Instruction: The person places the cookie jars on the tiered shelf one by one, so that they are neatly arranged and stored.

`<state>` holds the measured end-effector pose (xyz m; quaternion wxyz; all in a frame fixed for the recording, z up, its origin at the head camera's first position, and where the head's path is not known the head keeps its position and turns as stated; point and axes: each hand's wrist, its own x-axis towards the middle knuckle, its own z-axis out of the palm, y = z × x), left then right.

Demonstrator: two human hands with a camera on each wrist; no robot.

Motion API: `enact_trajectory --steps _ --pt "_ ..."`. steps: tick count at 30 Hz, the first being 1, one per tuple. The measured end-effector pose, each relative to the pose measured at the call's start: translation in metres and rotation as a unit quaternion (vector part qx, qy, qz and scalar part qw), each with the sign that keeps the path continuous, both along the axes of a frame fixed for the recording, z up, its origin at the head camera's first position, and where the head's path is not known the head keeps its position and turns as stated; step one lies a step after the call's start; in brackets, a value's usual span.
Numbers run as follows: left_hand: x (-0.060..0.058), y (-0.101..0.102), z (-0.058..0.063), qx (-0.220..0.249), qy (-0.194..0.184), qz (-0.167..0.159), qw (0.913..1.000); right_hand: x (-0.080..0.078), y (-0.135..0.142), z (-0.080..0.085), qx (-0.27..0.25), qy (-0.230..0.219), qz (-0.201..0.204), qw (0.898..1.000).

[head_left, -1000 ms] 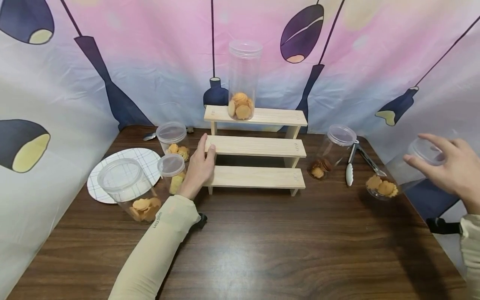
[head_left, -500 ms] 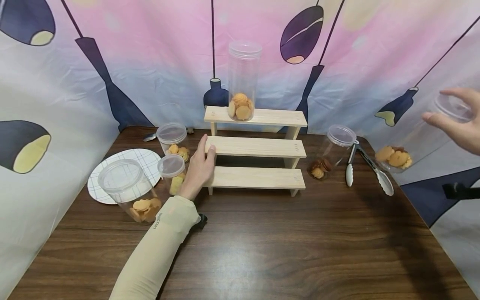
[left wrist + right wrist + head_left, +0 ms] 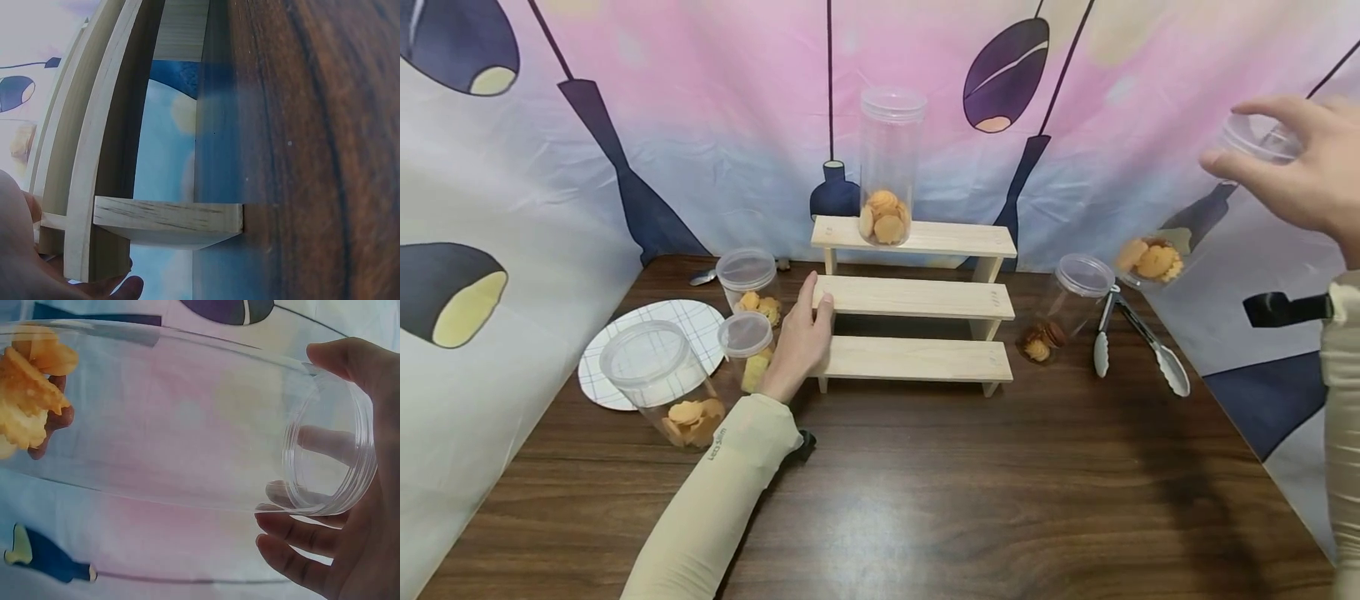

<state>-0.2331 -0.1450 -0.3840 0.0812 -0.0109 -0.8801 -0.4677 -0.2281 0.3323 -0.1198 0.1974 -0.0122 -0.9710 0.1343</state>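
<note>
My left hand (image 3: 799, 348) grips the left end of a three-tier wooden display stand (image 3: 917, 358); in the left wrist view its fingers curl round the shelf ends. On the top tier stands a tall clear jar (image 3: 887, 167) with cookies at the bottom. Over the right side, my right hand (image 3: 1303, 171) holds another tall clear jar (image 3: 187, 412) by its lidded top, thumb on one side and fingers on the other. Cookies (image 3: 31, 394) lie at that jar's base, and it hangs slightly tilted in the air beyond the tongs.
Right of the stand are a lidded cookie jar (image 3: 1071, 292) and metal tongs (image 3: 1150, 346). To the left stand a wide jar (image 3: 658, 375), two smaller jars, a white checked plate (image 3: 602, 367) and a spoon (image 3: 702, 277). A printed cloth (image 3: 715, 125) hangs behind the table.
My right hand has raised its cookie jar from close over the table, swinging right and then back left. The tongs show more fully. My left hand stays on the stand.
</note>
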Motion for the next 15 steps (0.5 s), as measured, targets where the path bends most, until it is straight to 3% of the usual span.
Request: enact_trajectory --steps 7,15 --pt "0.001 0.001 -0.001 0.001 0.001 -0.003 1.0 -0.014 -0.027 0.016 0.022 -0.019 0.027 0.999" --pt "0.0 -0.001 -0.002 0.002 0.001 -0.007 1.0 -0.032 -0.056 0.028 -0.005 -0.063 0.066 0.996"
